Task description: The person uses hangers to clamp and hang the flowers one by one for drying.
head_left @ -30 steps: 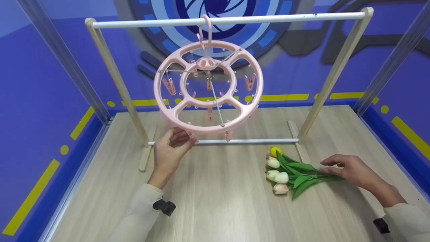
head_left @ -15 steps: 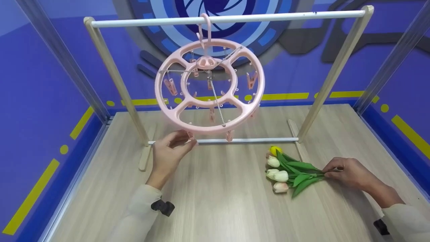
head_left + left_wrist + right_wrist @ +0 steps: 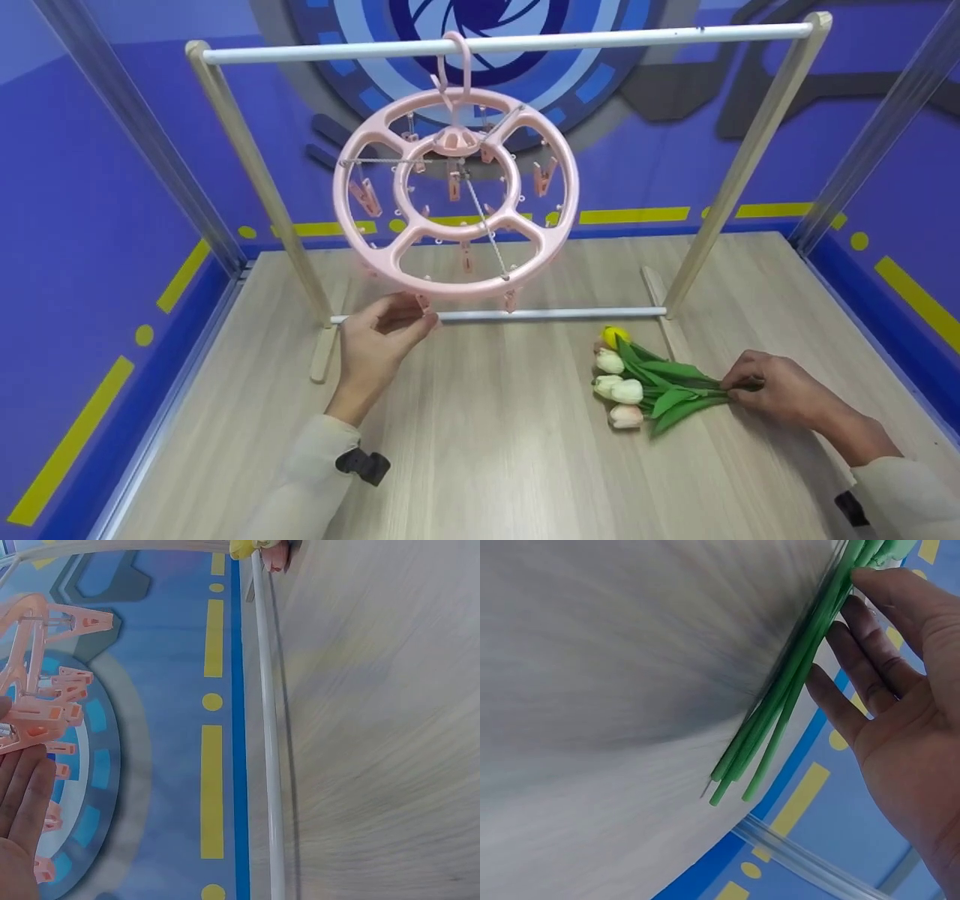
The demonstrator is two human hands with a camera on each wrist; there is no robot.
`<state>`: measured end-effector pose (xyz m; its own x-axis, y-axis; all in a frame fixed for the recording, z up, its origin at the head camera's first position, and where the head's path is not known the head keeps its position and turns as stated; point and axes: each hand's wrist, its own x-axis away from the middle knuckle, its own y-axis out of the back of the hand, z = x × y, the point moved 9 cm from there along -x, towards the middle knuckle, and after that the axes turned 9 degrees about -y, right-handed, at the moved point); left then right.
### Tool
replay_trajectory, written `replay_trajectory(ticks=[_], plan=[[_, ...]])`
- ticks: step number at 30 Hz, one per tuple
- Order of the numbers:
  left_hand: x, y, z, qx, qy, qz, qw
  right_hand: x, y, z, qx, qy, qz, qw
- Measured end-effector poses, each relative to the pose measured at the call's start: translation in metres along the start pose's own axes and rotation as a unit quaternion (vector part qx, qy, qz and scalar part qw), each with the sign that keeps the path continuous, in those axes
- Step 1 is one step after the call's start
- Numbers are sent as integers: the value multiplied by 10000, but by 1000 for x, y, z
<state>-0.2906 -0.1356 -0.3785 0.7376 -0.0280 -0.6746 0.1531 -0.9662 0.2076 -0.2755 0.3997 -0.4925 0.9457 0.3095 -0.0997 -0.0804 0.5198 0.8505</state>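
A round pink clip hanger (image 3: 456, 287) hangs by its hook in the head view, with pink clothespins dangling around its rings. At its lower front edge, my left hand (image 3: 379, 341) pinches one pink clothespin (image 3: 424, 302). The same clothespin (image 3: 37, 716) lies against the fingers in the left wrist view. On the tabletop to the right is a bunch of tulips (image 3: 626, 391), several white or pinkish blooms and a yellow one with green leaves. My right hand (image 3: 780, 386) pinches its stems near the leaves. The cut ends of the green stems (image 3: 769, 727) show in the right wrist view.
A rack with wooden legs (image 3: 259, 180) and a white top bar (image 3: 600, 39) carries the hanger. Its lower white bar (image 3: 555, 313) runs close to the table (image 3: 480, 442), behind the tulips. Blue patterned panels enclose the back and sides.
My right hand came down onto the tulip stems and took hold of them. The hanger has shifted slightly left. My left hand stays at the same clothespin.
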Motion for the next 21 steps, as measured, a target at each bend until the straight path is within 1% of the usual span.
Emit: replay_trajectory(ticks=[4, 7, 11, 15, 17, 21], plan=[[1, -1, -2, -58, -25, 27, 10000, 0, 0, 1, -51, 52, -57, 10000], [1, -1, -2, -161, 26, 46, 9999, 2, 2, 2, -61, 81, -120, 9999], [3, -1, -1, -282, 166, 73, 9994, 2, 6, 3, -128, -181, -108, 9997], [4, 0, -2, -288, 169, 68, 9994, 1, 12, 4, -250, -512, -52, 9984], [4, 0, -3, -261, 120, 53, 9996, 1, 16, 7, -333, -536, -104, 9979], [4, 0, -5, -263, 80, 63, 9996, 0, 25, 18, -459, -395, -301, 9977]])
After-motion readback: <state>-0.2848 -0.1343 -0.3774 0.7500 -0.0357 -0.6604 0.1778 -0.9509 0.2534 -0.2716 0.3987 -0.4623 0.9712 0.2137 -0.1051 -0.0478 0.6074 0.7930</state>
